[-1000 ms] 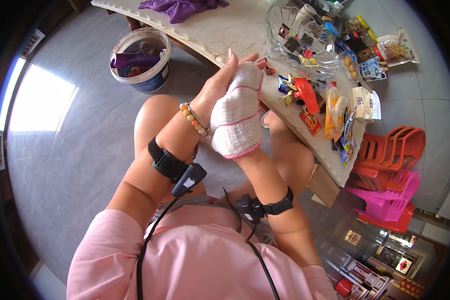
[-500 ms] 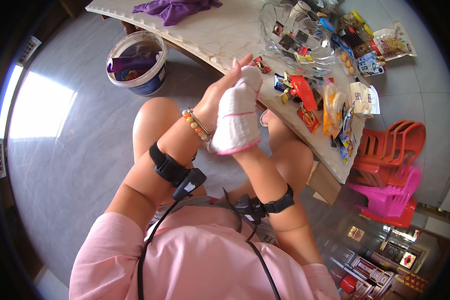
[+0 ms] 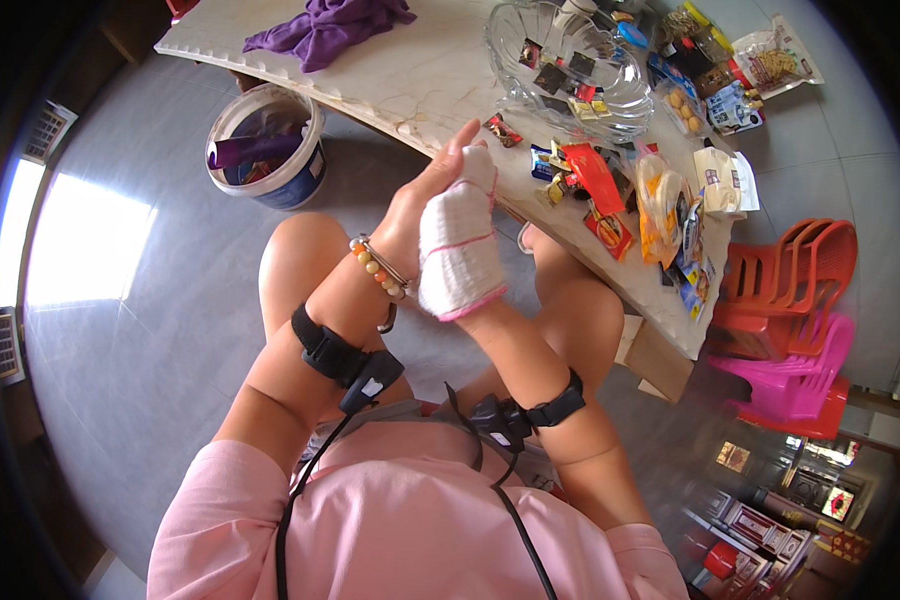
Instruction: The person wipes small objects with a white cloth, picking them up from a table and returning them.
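Observation:
A white knitted cover with pink stripes and a pink hem, like a mitt or a sock, encloses my right hand down to the wrist. Its fingers are hidden inside, though the outline looks long and flat. Against the left side of the cover rests my left hand, with its visible fingers stretched toward the table and part of it hidden behind the cloth. A beaded bracelet circles that wrist. Both hands are held up above my knees, just off the near table edge.
Beyond my hands stands a pale table with a purple cloth, a glass bowl of small packets, and several snack packages. A white bucket is on the floor at left. Stacked chairs are at right.
Both hands sit slightly lower and further left in the picture, still together. The table and its things have also shifted left, so the view has moved a little.

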### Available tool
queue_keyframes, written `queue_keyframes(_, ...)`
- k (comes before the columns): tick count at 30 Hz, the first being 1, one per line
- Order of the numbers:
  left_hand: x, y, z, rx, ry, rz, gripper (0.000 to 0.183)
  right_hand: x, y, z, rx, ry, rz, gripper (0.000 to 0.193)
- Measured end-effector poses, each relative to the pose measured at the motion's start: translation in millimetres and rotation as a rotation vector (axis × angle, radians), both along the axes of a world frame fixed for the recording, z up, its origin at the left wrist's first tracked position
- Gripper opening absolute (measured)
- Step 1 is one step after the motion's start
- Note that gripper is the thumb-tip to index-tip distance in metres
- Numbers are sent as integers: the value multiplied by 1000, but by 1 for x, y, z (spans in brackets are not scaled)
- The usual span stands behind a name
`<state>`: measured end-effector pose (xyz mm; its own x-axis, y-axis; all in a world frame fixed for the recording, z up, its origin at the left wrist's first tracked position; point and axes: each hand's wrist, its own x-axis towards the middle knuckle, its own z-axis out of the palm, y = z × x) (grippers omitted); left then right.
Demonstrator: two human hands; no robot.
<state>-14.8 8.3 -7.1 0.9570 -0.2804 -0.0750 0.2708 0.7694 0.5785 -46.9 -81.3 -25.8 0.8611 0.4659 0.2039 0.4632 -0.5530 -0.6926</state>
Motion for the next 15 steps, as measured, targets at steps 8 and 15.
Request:
queue_keyframes(8,10,6,4,-187,25,13,51,-29,0,-43,477,326,227,36)
queue_keyframes(15,13,12,0,-112,34,82,51,-23,-12,-10,-98,-541,174,36)
